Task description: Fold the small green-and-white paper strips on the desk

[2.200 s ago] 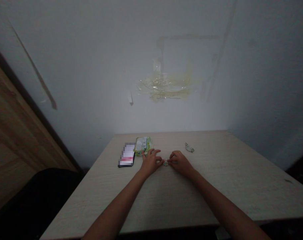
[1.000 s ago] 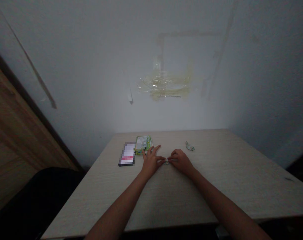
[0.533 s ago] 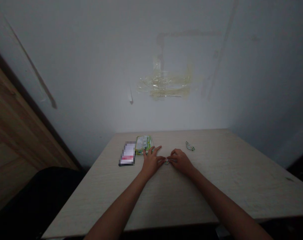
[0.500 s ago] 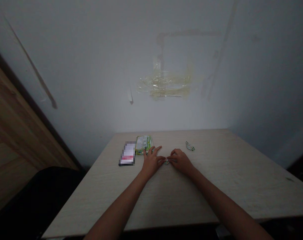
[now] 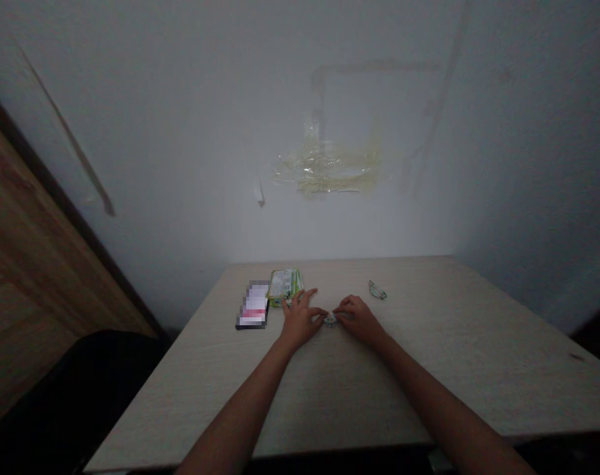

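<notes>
Both my hands rest on a pale wooden table (image 5: pixel 339 389) and meet over a small light wrapper-like item (image 5: pixel 330 320). My left hand (image 5: pixel 300 318) pinches one side of it with thumb and forefinger, the other fingers stretched out. My right hand (image 5: pixel 359 318) has its fingers curled and pinches the other side. What the small item is I cannot make out in the dim light.
A green and white packet (image 5: pixel 284 285) lies just beyond my left hand, with a phone (image 5: pixel 253 311) to its left. A small torn green scrap (image 5: pixel 377 290) lies behind my right hand. A white wall with tape residue (image 5: pixel 329 168) backs the table. Wooden panelling (image 5: pixel 22 264) stands left.
Barely anything has shifted: both hands stay pinched on the small item in the same spot, my left fingers spread out a little more than at first.
</notes>
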### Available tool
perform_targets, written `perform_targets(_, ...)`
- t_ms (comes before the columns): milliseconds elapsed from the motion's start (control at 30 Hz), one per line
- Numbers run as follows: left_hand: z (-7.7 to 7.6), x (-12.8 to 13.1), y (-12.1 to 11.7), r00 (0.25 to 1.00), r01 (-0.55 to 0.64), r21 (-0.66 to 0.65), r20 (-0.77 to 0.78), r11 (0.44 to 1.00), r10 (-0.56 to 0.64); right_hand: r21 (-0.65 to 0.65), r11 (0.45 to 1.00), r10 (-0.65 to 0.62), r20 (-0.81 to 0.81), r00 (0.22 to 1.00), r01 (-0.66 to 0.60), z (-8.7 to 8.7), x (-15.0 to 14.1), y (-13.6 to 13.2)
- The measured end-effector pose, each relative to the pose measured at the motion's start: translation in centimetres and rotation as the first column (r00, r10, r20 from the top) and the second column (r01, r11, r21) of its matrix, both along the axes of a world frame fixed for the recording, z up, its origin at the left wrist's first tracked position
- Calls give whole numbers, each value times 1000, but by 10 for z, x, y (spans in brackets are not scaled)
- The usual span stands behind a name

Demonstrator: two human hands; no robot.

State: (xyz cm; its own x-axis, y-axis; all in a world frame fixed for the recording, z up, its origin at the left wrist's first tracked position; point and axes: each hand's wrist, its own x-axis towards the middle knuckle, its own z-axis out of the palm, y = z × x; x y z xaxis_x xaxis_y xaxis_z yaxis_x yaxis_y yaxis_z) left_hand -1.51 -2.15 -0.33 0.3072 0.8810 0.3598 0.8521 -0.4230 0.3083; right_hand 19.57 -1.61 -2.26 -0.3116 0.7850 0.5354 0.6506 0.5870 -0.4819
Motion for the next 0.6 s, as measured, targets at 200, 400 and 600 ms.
perform_targets(200,0,-1,-2,999,31,10,8,999,-32,45,998,40,-27,999,-39,7,0,-4)
perform_targets(400,-2,-4,-2,996,93,43,1,995,-93,70,998,1,69,998,-6,6,2,-5)
perform_targets(600,-1,-6,-4,996,84,45,-39,995,-82,80,996,-37,130,991,26,5,0,-4)
